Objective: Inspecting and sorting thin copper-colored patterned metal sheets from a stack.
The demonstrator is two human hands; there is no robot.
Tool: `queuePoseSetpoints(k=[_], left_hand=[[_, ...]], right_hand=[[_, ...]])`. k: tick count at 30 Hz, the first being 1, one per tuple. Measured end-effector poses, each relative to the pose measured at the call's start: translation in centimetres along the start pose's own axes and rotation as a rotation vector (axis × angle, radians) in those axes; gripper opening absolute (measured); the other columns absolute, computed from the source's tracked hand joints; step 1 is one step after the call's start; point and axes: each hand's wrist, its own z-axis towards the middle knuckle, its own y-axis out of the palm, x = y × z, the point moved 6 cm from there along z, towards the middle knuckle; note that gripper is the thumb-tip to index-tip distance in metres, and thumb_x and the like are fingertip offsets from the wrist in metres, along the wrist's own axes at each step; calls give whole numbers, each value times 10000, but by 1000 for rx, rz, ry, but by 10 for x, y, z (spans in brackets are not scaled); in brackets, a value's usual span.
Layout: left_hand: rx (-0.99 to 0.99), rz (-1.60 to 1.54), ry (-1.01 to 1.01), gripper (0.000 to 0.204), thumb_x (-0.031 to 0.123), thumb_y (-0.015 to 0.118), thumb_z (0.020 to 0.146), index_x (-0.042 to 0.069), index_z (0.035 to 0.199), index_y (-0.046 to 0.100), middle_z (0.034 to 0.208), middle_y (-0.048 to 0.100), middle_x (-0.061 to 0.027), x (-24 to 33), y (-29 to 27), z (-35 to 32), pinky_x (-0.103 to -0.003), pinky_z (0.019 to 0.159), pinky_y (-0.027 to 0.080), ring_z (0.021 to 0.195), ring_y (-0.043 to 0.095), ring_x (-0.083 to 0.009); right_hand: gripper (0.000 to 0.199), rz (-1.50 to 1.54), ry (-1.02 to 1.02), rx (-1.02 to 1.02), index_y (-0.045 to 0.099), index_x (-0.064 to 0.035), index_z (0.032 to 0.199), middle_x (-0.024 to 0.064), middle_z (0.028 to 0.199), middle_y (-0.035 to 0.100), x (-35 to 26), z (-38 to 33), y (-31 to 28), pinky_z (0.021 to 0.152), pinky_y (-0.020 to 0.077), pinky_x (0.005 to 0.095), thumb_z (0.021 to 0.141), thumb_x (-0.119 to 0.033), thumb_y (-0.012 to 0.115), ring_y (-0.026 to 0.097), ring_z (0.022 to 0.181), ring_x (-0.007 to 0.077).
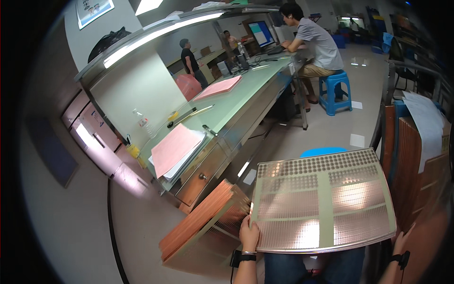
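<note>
A large copper circuit board panel [326,208], with rows of dots along its far edge and pale strips between shiny gridded areas, is tilted above my lap. My left hand [248,234] is closed on its left edge, near the lower corner. Just beyond the lower right corner is my right hand [401,242], fingers stretched out, beside a brown panel surface; whether it touches the circuit board is hard to make out. To the left of my left hand, a thick stack of similar copper panels [203,227] leans by the workbench.
The green-topped workbench [231,106] carries pink sheets [176,149], a plastic bottle [142,122] and a monitor [261,34]. A person [318,45] sits on a blue stool [335,92]. At right, a rack [390,85] holds upright brown panels [409,151] and white papers [425,125].
</note>
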Motion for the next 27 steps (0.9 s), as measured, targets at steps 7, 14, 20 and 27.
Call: queuePoseSetpoints(k=[7, 14, 20, 27], left_hand=[[43, -56, 19, 376, 170, 581, 888, 25, 1234, 599, 1140, 667, -218, 7, -10, -4, -402, 924, 480, 1071, 641, -355], [58, -57, 27, 372, 159, 584, 884, 14, 1226, 599, 1127, 667, -219, 1, -13, -3, -404, 919, 482, 1055, 642, -355], [45, -81, 25, 377, 144, 578, 881, -13, 1223, 595, 1161, 651, -208, 0, -9, -2, -422, 921, 472, 1057, 626, -373], [45, -43, 1, 383, 145, 577, 881, -18, 1228, 592, 1182, 647, -215, 2, -11, -3, -418, 936, 469, 1089, 619, -375]], right_hand=[[513, -60, 298, 30, 482, 191, 985, 379, 837, 511, 102, -8, 18, 724, 470, 425, 980, -320, 436, 629, 768, 341], [419, -88, 317, 31, 319, 39, 797, 28, 699, 275, 59, -24, 14, 499, 368, 389, 995, -321, 404, 365, 553, 183], [488, -225, 113, 144, 406, 117, 1218, 345, 876, 556, 59, -8, 13, 658, 470, 440, 947, -280, 489, 621, 725, 375], [956, -150, 114, -117, 20, -178, 1565, 350, 1494, 287, -25, 18, 18, 1095, 349, 446, 878, -227, 684, 341, 1383, 446]])
